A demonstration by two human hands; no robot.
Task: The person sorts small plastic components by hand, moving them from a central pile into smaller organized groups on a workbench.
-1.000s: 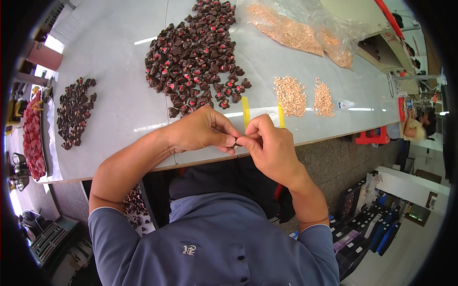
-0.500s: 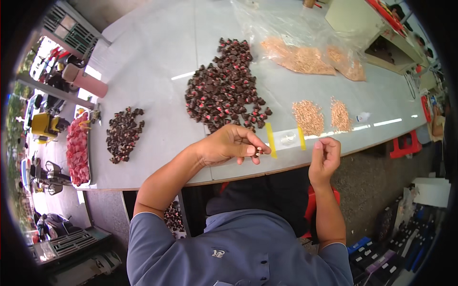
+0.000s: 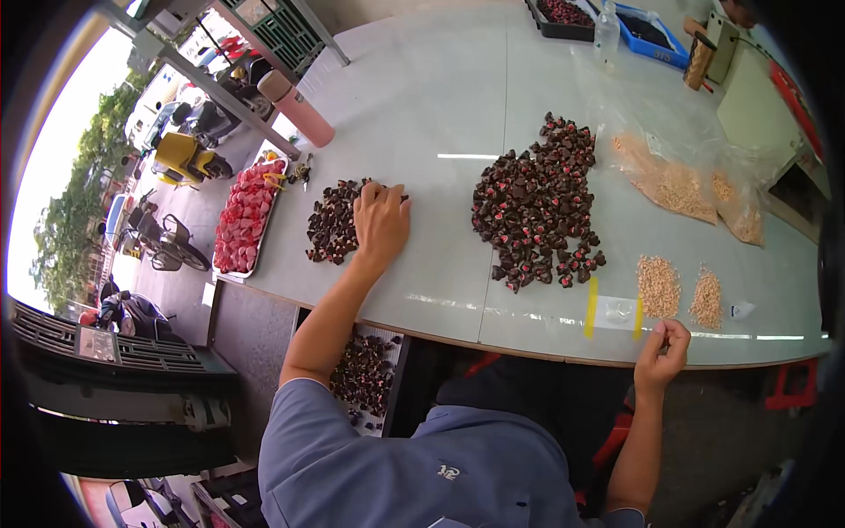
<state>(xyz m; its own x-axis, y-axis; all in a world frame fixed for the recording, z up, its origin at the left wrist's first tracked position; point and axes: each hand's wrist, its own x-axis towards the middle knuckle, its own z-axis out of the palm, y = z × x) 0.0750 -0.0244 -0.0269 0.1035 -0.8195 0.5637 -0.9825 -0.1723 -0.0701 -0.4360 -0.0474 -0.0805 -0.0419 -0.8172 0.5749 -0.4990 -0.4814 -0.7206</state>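
Holding left hand [image 3: 382, 227] over left pile [image 3: 329, 227], right hand [image 3: 665, 352] curled near pale bits [image 3: 658, 287]; we cannot tell either grip.

Two loose dark heaps [image 3: 532, 211] — and two loose beige piles [image 3: 658, 286]

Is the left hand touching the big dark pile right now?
Apart. The head view shows bare grey tabletop between the left hand and the big dark pile.

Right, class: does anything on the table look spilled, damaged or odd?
Nothing looks clearly spilled or damaged: the dark pieces and pale bits lie in separate heaps. One slight oddity: a small whitish item sits alone beside the right-hand pale heap.
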